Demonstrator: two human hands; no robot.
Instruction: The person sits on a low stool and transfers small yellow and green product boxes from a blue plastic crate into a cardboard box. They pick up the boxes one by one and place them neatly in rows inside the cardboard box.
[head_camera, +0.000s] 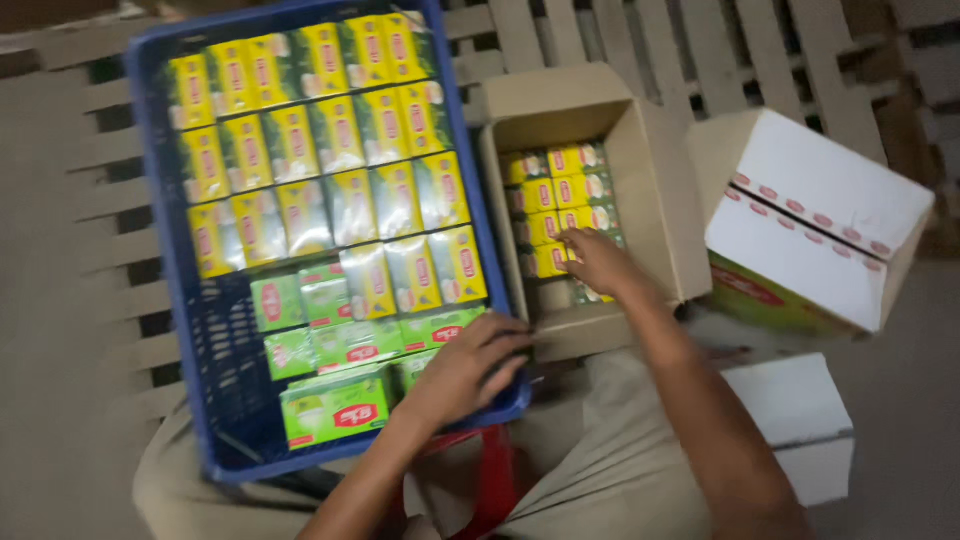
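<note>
In carton (655, 200) — right hand (597, 262) fingers curled on yellow packet (553, 259), lying flat; left hand (470, 365) spread on crate (165, 270).

Slatted wooden pallet (600, 40) carries blue crate (165, 270), open brown carton (655, 190) beside it, white-topped box (820, 200) tilted at right.

Yellow pkts (320, 150) and green pkts (335, 405) in blue crate (165, 300), yellow pkts in carton (655, 190)

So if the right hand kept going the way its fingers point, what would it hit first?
The right hand points left into the open cardboard box, so it would probably meet the yellow packets packed there first; depth is unclear.
</note>
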